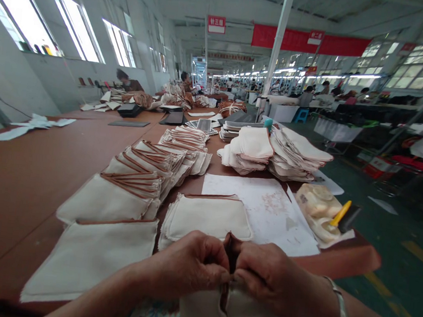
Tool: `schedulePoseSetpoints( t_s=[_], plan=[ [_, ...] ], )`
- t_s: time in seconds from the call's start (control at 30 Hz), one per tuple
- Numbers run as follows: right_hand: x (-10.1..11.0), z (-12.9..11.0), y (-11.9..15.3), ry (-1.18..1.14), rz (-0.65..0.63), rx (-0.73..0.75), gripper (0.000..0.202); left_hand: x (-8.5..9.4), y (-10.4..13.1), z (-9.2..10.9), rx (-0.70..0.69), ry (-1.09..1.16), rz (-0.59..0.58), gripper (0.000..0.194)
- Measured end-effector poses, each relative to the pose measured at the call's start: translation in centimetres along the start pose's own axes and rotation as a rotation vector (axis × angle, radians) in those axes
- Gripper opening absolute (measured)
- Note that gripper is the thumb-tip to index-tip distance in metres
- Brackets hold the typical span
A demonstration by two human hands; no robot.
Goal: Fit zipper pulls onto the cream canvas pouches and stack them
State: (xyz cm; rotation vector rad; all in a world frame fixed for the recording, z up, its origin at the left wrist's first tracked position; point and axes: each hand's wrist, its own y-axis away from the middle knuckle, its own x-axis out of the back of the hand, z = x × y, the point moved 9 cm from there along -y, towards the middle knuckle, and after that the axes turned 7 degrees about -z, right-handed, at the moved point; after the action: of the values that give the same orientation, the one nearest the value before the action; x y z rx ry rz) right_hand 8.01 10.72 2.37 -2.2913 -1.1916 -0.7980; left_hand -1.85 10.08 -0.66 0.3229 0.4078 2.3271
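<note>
At the near edge of the table, both hands meet over a cream fabric piece with a brown edge strip (249, 314). My left hand (196, 261) pinches the brown strip from the left. From the other side my right hand (271, 276), with a bracelet at its wrist, pinches it too; the fingertips almost touch. Part of the brown strip stands up between the hands, and the fingers hide where they grip. Just beyond lies a stack of cream pieces with brown edging (209, 215). Left of it spreads a fanned row of similar pieces (114, 199).
White paper (256, 197) lies beyond the hands. At right sits a cut plastic container (317, 203) with a yellow-handled tool (341, 213). Further back are stacked cream pieces (252, 145) on the brown table (65, 164). A person (129, 81) sits far left.
</note>
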Motion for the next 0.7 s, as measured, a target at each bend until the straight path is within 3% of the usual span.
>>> schedulePoseSetpoints(
  t_s=[0.1,0.2,0.33,0.4,0.5,0.6,0.7],
  plan=[
    [0.1,-0.4,-0.5,-0.187,-0.085,-0.006,0.023,0.1,0.0,0.9,-0.050,-0.069,0.048,0.010],
    [-0.2,0.1,-0.6,-0.400,-0.136,-0.108,0.035,0.5,0.5,2.0,-0.112,-0.124,0.096,0.019],
    [-1.0,0.8,-0.1,-0.577,-0.112,-0.158,0.037,1.2,1.7,2.4,-0.195,-0.042,0.111,0.032],
    [-1.2,0.9,0.2,-0.595,-0.092,-0.141,0.034,1.7,2.4,2.4,-0.228,-0.031,0.139,0.027],
    [-1.2,1.0,0.3,-0.592,-0.072,-0.150,0.033,2.0,3.8,3.9,-0.379,-0.302,0.252,0.010],
    [-1.2,0.8,0.0,-0.614,-0.065,-0.155,0.032,0.7,4.9,5.9,-0.537,-0.666,0.305,0.010],
    [-1.2,0.7,-0.2,-0.615,-0.055,-0.179,0.032,-0.6,4.7,6.2,-0.495,-0.949,0.304,0.017]
  ],
)
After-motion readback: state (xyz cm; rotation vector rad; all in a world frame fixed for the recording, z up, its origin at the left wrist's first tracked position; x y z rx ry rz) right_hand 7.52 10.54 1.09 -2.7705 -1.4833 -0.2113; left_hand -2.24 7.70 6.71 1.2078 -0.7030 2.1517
